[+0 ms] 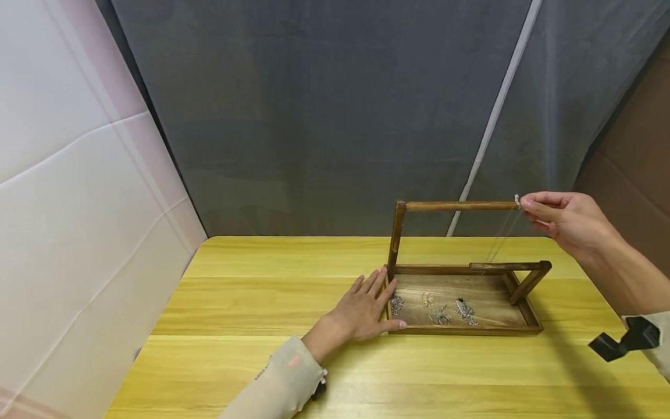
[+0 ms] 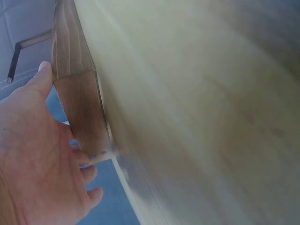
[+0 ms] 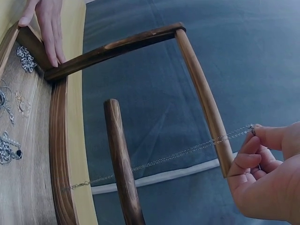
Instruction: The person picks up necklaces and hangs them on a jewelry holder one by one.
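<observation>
A thin silver chain necklace (image 3: 173,156) is pinched between the thumb and fingers of my right hand (image 1: 576,218). That hand is at the free right end of the upper bar (image 1: 455,206) of a dark wooden jewellery stand. From my fingers the chain hangs in two strands, passing the lower bar (image 1: 502,266). My left hand (image 1: 363,311) rests with spread, straight fingers on the left end of the stand's tray (image 1: 471,330), its thumb at the front corner. In the left wrist view, the thumb and fingers lie along the wooden end wall (image 2: 86,110).
Inside the tray lie a silver chain pile (image 1: 397,305), small gold jewellery (image 1: 428,299), silver rings or earrings (image 1: 441,316) and another silver piece (image 1: 464,311). The yellow wood-grain table (image 1: 251,302) extends left. Behind it hangs a dark grey curtain (image 1: 314,116).
</observation>
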`<state>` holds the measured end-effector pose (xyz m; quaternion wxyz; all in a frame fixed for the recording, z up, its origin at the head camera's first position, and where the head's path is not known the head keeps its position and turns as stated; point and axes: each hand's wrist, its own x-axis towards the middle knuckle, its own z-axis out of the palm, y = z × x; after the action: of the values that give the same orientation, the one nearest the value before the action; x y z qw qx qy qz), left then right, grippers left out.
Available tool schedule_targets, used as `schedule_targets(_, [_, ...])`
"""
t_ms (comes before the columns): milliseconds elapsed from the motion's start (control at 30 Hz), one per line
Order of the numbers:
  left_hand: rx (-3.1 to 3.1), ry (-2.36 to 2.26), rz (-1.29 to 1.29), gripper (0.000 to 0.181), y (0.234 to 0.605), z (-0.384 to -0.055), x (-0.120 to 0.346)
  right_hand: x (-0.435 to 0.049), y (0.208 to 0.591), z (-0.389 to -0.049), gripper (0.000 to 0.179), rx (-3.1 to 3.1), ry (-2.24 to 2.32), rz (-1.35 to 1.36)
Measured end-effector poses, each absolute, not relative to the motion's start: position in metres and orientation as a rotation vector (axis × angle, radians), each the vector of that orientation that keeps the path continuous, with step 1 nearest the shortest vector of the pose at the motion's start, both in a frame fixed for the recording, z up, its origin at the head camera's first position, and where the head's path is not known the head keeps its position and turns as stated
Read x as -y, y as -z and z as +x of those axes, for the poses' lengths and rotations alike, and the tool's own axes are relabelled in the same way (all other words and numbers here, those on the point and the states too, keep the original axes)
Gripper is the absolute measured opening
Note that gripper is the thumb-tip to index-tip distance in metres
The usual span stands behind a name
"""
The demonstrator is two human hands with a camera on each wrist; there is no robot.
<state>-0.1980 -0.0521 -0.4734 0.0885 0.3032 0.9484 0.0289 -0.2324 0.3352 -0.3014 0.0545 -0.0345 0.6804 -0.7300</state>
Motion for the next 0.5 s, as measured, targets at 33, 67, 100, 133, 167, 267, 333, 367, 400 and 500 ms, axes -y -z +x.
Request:
schedule_targets(33, [-2.825,-0.079,0.904,0.096,0.473,-0.198,0.052,-0.337,0.301,-0.233,0.016,-2.08,2.212,-0.092])
schedule_targets(67, [-2.827,-0.072,0.906,0.096,0.473,-0.198,0.052,-0.338,0.301,-0.233,0.016,-2.091,2.208,-0.08])
schedule_targets(100, [-2.828,-0.063,0.907,0.097,0.473,-0.197,0.052,-0.339,0.301,-0.233,0.015,-2.102,2.205,-0.071])
schedule_targets(133, [-2.828,-0.059,0.909,0.097,0.474,-0.197,0.051,-0.341,0.301,-0.233,0.015,-2.116,2.2,-0.063])
schedule_targets(167, [-2.828,-0.056,0.911,0.098,0.475,-0.198,0.051,-0.342,0.301,-0.233,0.015,-2.107,2.209,-0.061])
schedule_targets(267, [-2.826,-0.05,0.911,0.098,0.477,-0.198,0.05,-0.346,0.301,-0.234,0.015,-2.087,2.228,-0.051])
schedule_targets(333, [-2.827,-0.057,0.91,0.098,0.477,-0.198,0.05,-0.349,0.301,-0.236,0.016,-2.073,2.235,-0.051])
schedule_targets(367, [-2.828,-0.057,0.908,0.098,0.477,-0.198,0.05,-0.35,0.301,-0.237,0.016,-2.058,2.241,-0.05])
schedule_targets(400, [-2.828,-0.059,0.908,0.098,0.476,-0.197,0.05,-0.351,0.3,-0.237,0.015,-2.078,2.226,-0.034])
schedule_targets(500, [-2.829,-0.065,0.908,0.098,0.475,-0.197,0.05,-0.356,0.301,-0.238,0.015,-2.088,2.209,-0.013])
